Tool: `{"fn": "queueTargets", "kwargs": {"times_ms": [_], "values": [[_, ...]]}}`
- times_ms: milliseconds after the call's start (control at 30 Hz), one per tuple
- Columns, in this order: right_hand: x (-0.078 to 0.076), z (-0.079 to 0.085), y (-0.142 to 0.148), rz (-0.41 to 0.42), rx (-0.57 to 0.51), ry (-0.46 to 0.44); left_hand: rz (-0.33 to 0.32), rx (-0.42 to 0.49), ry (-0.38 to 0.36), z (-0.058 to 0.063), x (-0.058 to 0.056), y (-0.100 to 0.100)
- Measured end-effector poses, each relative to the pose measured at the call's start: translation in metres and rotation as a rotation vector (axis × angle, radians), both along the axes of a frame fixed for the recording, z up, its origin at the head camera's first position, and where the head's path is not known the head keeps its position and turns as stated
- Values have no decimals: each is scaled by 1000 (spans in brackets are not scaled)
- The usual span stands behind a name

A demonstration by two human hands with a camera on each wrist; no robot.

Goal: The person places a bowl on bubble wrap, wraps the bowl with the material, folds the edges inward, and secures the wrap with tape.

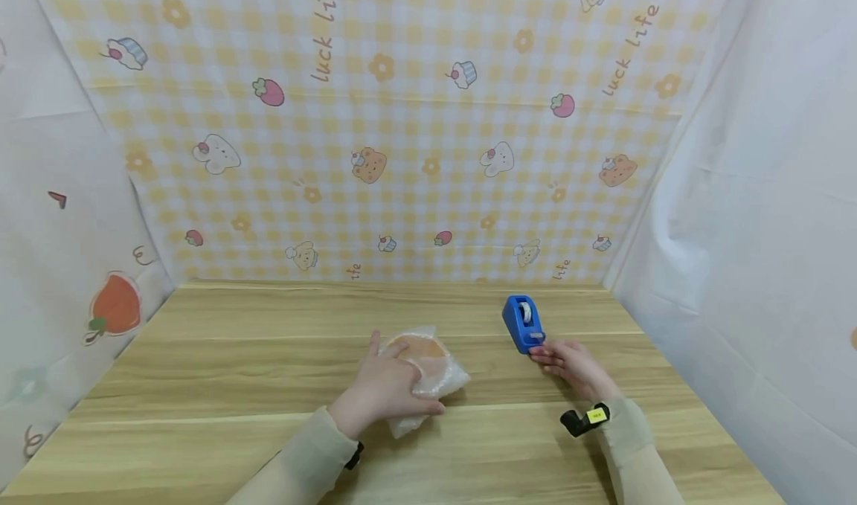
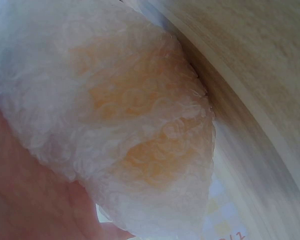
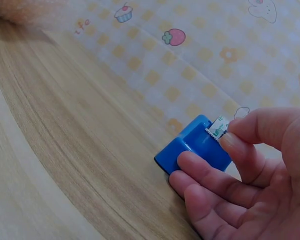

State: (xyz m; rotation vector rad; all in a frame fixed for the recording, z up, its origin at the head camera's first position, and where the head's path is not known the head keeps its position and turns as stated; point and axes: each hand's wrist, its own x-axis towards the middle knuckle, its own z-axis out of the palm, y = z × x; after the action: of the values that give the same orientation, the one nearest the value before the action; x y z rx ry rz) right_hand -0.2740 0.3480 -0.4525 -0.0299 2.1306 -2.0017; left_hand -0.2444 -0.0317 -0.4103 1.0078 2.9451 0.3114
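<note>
A packet of bubble wrap (image 1: 455,375) lies on the wooden table near the middle, and something flat and orange shows through it. My left hand (image 1: 384,386) holds the packet, fingers spread over its top and thumb along the near side. In the left wrist view the bubble wrap (image 2: 135,100) fills most of the picture, hiding the fingers. To the right stands a blue tape dispenser (image 1: 518,323) with a roll of tape. My right hand (image 1: 572,364) is at its near end. There, thumb and forefinger pinch the loose end of the tape (image 3: 218,128); the other fingers touch the dispenser's side.
Behind the wooden table (image 1: 268,319) hangs a yellow checked cloth (image 1: 415,118) with printed cartoons. White cloths (image 1: 756,193) close off the left and right sides. A black wrist camera (image 1: 582,420) sits on the right wrist.
</note>
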Motion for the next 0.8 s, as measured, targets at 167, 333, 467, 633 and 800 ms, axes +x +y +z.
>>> {"fn": "queueTargets", "kwargs": {"times_ms": [167,333,467,633,800], "values": [[1,0,1,6,-3,3,-4,3,2,-2,-2,0],[-1,-2,-1,-8,9,11,-5,-4,7,-4,-2,0],[-1,-4,-4,-30,20,18,0,3,1,-3,-1,0],[-1,-3,-5,-49,39,19,2,2,1,-2,0,0],[0,-3,-4,-43,61,23,3,4,-1,-2,0,0]]}}
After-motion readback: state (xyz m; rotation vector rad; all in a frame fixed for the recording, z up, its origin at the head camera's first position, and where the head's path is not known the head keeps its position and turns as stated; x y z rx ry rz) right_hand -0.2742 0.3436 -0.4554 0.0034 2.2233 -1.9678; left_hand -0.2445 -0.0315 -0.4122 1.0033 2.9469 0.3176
